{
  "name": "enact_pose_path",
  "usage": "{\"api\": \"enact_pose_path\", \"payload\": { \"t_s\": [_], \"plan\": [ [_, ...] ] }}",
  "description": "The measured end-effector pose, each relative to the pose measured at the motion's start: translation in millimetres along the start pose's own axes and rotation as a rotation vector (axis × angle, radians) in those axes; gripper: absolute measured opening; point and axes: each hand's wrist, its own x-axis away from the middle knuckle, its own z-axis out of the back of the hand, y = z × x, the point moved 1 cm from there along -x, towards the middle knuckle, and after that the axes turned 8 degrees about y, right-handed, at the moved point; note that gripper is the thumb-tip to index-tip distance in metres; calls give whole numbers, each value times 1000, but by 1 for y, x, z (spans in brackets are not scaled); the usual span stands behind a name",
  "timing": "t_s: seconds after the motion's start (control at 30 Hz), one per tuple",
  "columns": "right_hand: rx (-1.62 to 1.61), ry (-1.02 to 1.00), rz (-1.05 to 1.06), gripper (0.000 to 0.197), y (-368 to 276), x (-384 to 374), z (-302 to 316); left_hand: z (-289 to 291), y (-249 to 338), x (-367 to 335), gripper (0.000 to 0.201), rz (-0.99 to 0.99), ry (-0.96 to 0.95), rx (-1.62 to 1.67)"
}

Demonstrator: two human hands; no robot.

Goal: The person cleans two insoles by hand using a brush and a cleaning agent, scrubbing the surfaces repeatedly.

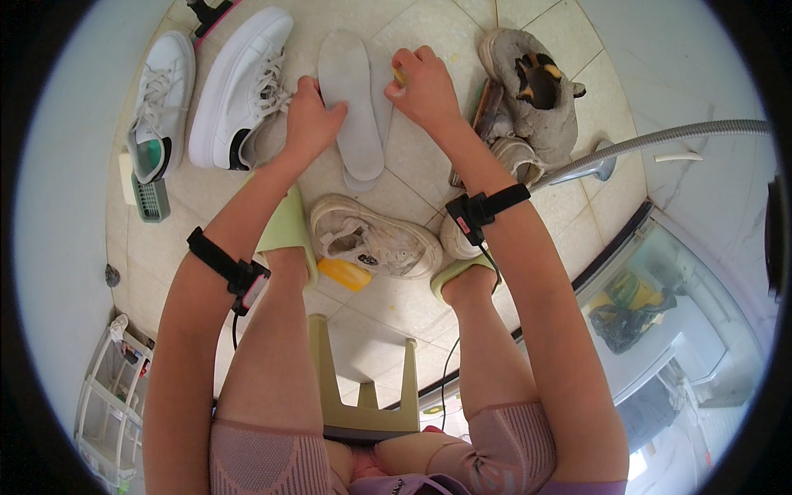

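Two pale grey insoles lie one partly over the other on the tiled floor. The upper insole point(351, 91) has its left edge pinched by my left hand point(313, 121), the thumb resting on its top face. Just right of it, the lower insole point(381, 70) shows only in part. My right hand point(425, 89) is closed beside the insoles, with a small yellow piece point(399, 77) showing between its fingers; its kind is mostly hidden. To the left of my left hand stand two white sneakers, the nearer one point(235, 91) tilted on its side.
A dirty off-white shoe point(375, 239) lies between my feet, by a yellow object point(345, 274). At right are a grey, mud-coloured shoe-like thing point(540, 99) and a metal hose point(660, 139). A green plastic brush-like piece point(150, 200) sits at left. An olive stool point(363, 404) is below me.
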Motion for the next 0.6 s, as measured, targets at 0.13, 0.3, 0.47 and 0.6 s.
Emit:
{"api": "enact_pose_path", "payload": {
  "t_s": [0.13,0.3,0.47,0.6],
  "plan": [
    [119,24,38,21,-1,-3,1,-2,-4,1,43,-21,21,30],
    [219,-54,-21,21,6,-9,-3,-5,-7,2,38,82,3,113],
    [-105,-135,-238,18,0,-11,13,-3,-14,0,25,169,-79,339],
    [-832,-258,-514,26,-4,-7,12,-6,-12,-3,22,164,-107,367]
  ]
}}
